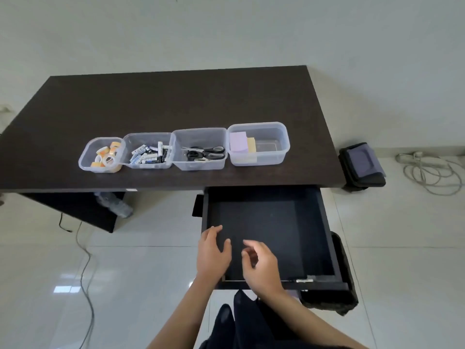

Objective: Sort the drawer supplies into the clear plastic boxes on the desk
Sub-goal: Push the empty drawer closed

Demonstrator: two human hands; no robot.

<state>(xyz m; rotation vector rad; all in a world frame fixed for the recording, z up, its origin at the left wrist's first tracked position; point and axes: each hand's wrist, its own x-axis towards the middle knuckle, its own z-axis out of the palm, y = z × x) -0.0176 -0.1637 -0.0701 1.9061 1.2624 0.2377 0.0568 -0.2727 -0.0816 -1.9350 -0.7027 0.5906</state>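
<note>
Hands over drawer [324,222] at six o'clock, left hand [213,253] fingers straight, right hand [261,265] loosely curled, holding nothing, four boxes [259,143] on desk [176,102] at twelve.

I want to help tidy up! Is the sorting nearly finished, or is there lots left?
Nearly finished. Done: tape, batteries, scissors and sticky notes each sit in their own box on the desk. In hand: nothing; the left hand and right hand hover over the open drawer. Left: the drawer looks empty, so probably just closing it.
</note>
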